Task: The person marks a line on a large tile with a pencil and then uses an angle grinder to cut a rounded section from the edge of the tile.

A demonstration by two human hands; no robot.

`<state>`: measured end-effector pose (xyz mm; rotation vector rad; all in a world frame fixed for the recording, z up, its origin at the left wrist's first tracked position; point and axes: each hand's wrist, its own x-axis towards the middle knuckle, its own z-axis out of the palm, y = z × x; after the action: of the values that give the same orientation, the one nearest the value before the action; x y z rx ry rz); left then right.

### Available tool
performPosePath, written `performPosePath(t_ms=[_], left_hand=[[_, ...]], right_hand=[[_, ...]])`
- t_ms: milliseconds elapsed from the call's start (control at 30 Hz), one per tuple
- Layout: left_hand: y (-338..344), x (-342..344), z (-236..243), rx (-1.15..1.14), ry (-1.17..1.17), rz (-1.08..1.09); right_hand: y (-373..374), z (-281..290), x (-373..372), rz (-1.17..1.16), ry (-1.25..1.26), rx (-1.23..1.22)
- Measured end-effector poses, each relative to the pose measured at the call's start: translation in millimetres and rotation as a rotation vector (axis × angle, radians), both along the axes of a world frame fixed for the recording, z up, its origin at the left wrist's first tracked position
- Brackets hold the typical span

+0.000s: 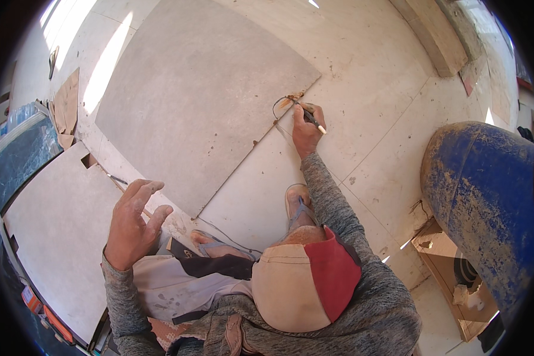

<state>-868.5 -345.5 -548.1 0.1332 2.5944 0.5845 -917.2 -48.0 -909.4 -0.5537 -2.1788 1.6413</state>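
Observation:
My right hand [308,129] is closed round a slim dark pen [312,118] with a pale end. Its tip points at the edge of a large grey floor tile [207,89]. Beside the fingers, a thin dark loop [274,107] curves over the tile's edge; whether it is wire or a drawn line I cannot tell. Orange-brown smears [288,102] mark the tile there. My left hand [133,222] is raised with fingers bent and apart, holding nothing, between the large tile and a second grey tile [59,237] with small cut-outs.
A scuffed blue barrel [486,207] stands at right, above an open cardboard box [451,279]. Torn cardboard [65,110] lies at left. A beige-and-red cap [305,282] covers the lower middle. Sandalled feet [299,204] rest by the tile's near edge. A thick beam [430,35] lies far right.

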Motion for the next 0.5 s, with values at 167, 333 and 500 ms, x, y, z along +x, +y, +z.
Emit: performPosePath(t_ms=[167,333,500], left_hand=[[-1.7,2.0,-1.4,0.002,-0.003,0.007],[-0.3,1.9,2.8,-0.003,-0.007,0.018],[0.4,1.4,2.2,-0.006,-0.001,0.004]], right_hand=[[-0.9,-2.4,1.7,-0.004,0.011,-0.014],[-1.5,0.8,0.7,-0.012,0.014,-0.019],[-1.5,-1.0,-0.6,-0.005,0.034,-0.047]])
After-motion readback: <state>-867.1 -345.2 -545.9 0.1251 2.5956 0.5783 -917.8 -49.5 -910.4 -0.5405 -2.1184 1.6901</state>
